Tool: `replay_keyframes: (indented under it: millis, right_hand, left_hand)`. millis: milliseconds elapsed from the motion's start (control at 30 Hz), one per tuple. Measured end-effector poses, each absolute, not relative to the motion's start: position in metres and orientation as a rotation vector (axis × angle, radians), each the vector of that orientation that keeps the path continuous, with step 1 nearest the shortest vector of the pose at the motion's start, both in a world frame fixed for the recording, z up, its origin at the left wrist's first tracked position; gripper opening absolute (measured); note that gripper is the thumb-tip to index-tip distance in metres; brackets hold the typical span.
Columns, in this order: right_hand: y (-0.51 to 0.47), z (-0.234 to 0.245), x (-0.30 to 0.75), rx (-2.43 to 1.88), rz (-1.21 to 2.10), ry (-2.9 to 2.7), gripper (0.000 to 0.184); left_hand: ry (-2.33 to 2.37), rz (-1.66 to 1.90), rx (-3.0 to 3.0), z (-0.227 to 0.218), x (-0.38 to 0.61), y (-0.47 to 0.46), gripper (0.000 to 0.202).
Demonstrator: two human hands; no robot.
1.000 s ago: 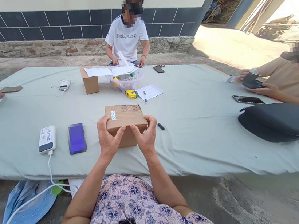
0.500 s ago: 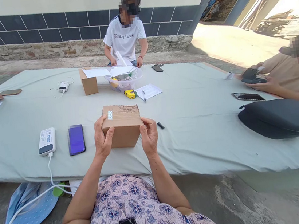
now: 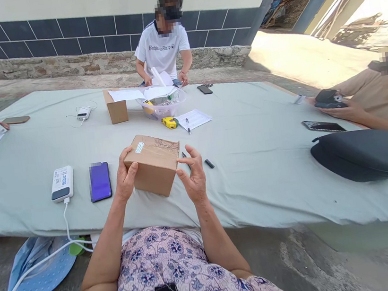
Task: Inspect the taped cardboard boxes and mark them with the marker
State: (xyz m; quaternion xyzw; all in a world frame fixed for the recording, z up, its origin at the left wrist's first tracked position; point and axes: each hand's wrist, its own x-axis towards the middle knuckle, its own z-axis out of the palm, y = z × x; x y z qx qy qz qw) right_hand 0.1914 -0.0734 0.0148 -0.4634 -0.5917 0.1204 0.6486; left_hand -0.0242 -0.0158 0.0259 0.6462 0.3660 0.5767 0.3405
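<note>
A brown cardboard box is tilted and turned a little in front of me. Dark scribbled lines and a small checkered sticker mark its top. My left hand grips its left side, thumb on the front face and fingers around the far edge. At the right edge, my right hand has its fingers apart, fingertips at or very near the cardboard. A dark pen lies just behind that hand, partly hidden by it. Right of the hand lies a black pen cap.
A power bank and a phone lie to the left. Farther back stand a small carton and a plastic basin, near a yellow tape measure. A black case sits at right. Other people sit around the table.
The box has turned and its left side has shifted left with my left hand. My right hand has loosened from the right side, fingers spreading. The pen behind it has come into view.
</note>
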Motion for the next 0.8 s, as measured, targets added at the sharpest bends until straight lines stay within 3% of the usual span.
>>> replay_keyframes:
  millis: [100, 200, 300, 567, 800]
  right_hand:
    - [-0.07, 0.018, 0.199, -1.063, 0.421, -1.387, 0.054]
    - [-0.068, 0.02, 0.202, -1.038, 0.55, -1.404, 0.091]
    - [-0.069, 0.023, 0.199, -1.047, 0.569, -1.414, 0.103]
    - [-0.079, 0.034, 0.186, -1.244, 0.464, -1.252, 0.092]
    - [-0.079, 0.035, 0.182, -1.203, 0.503, -1.158, 0.06]
  left_hand:
    - [0.9, 1.456, 1.664, 0.025, -0.027, -0.01, 0.061]
    - [0.828, 1.414, 1.64, 0.023, -0.028, -0.001, 0.059]
    - [0.767, 1.373, 1.594, 0.021, -0.028, 0.01, 0.061]
    - [0.614, 1.282, 1.446, 0.024, -0.022, 0.035, 0.063]
    - [0.524, 1.16, 1.322, 0.03, -0.02, 0.054, 0.07]
